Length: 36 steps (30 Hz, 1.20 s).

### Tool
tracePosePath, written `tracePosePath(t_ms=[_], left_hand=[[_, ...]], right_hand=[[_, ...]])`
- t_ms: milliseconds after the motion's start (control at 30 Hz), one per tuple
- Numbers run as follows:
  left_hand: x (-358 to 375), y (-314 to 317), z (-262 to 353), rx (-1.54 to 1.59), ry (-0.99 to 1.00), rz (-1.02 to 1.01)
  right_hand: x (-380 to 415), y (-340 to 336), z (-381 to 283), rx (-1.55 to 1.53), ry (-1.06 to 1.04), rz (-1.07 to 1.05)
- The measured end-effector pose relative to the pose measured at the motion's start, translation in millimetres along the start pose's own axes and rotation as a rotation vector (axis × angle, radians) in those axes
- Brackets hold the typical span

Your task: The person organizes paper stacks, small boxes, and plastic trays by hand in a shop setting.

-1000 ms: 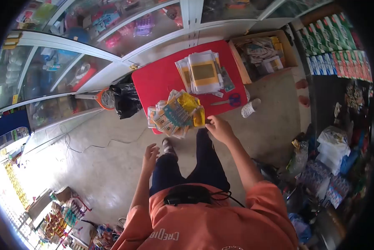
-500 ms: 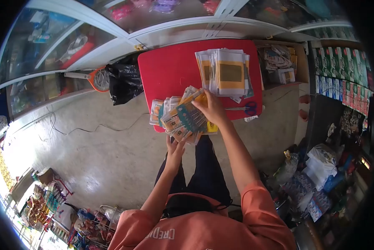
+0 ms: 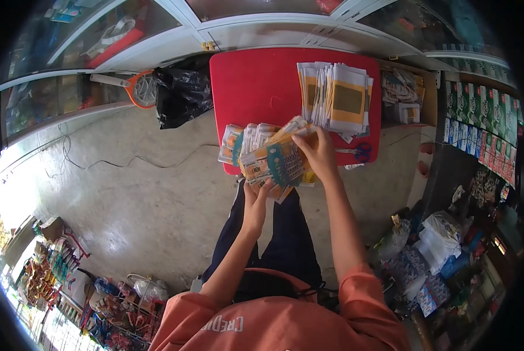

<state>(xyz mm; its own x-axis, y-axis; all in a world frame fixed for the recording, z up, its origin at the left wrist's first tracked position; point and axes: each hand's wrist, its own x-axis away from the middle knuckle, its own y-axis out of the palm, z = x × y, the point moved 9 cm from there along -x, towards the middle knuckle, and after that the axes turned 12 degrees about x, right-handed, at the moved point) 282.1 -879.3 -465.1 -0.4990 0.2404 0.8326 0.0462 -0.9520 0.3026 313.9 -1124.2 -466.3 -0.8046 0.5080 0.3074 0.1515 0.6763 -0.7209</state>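
Observation:
A fanned bundle of printed packets (image 3: pixel 273 161), orange, teal and white, is held between my two hands over the near edge of the red table (image 3: pixel 250 82). My left hand (image 3: pixel 256 199) grips its lower left end from below. At its upper right end, my right hand (image 3: pixel 318 153) pinches the packets with thumb and fingers. Just behind the bundle, more packets (image 3: pixel 231 143) lie at the table's near left corner. A stack of white-edged packets with yellow-brown panels (image 3: pixel 348 99) rests at the far right of the table. Scissors (image 3: pixel 361 152) with dark blue handles lie near my right hand.
A cardboard box (image 3: pixel 428 96) of packets stands right of the table. To the left are a black plastic bag (image 3: pixel 183 96) and an orange racket (image 3: pixel 142 89). Glass cabinets (image 3: pixel 262 29) line the back. A cable (image 3: pixel 136 161) crosses the floor. Bags (image 3: pixel 443 234) are heaped at right.
The whole scene has shifted slightly right in view as the camera turned. Both hands still hold the packets, whose fanned faces sit at a slightly different angle.

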Motion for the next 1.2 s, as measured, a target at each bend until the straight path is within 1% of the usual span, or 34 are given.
tracePosePath(t_ms=[33,133,167,233,267,300,400,500,600,700,800,833,933,1000,1033,1100,1133,1200], left_hand=[[0,1,5,-0.020,0.037,-0.005],[0,10,18,-0.033,0.151,-0.097],[-2,7,17,-0.051,0.195,-0.095],[-13,-11,12,-0.289,0.296,-0.042],[-12,-8,21,-0.409,0.347,-0.017],[-10,-8,23,-0.520,0.328,0.027],[7,1,42,-0.857,0.266,0.163],[4,16,43,-0.916,0.304,0.064],[-8,23,38,-1.001,0.330,0.050],[-26,20,30,-0.950,0.438,0.006],[-23,11,33,-0.780,0.449,-0.011],[-15,3,34,-0.738,0.420,0.020],[19,-23,24,-0.429,0.283,0.167],[32,-51,-18,-0.116,0.077,0.245],[35,-63,-43,0.043,-0.026,0.280],[33,-81,-96,0.271,-0.136,0.292],[32,-83,-115,0.388,-0.188,0.296],[27,-77,-128,0.453,-0.209,0.297]], right_hand=[[13,-11,-5,0.049,-0.030,0.113],[46,-12,15,0.040,0.117,0.144],[54,-10,17,-0.046,0.153,0.085],[72,4,36,-0.205,0.259,0.031],[81,12,43,-0.286,0.311,0.006],[87,12,42,-0.336,0.290,0.031],[110,26,60,-0.455,0.351,0.011],[127,28,74,-0.488,0.450,-0.013],[127,31,87,-0.467,0.455,0.014],[117,26,100,0.019,0.414,-0.054],[113,38,117,0.147,0.453,-0.115],[113,40,120,0.103,0.452,-0.099],[114,42,127,-0.001,0.432,-0.071],[112,40,125,-0.025,0.394,-0.061],[110,34,120,0.032,0.334,-0.023],[107,19,102,0.145,0.207,0.052],[105,10,89,0.172,0.182,0.056],[95,-15,50,0.234,0.123,0.058]])
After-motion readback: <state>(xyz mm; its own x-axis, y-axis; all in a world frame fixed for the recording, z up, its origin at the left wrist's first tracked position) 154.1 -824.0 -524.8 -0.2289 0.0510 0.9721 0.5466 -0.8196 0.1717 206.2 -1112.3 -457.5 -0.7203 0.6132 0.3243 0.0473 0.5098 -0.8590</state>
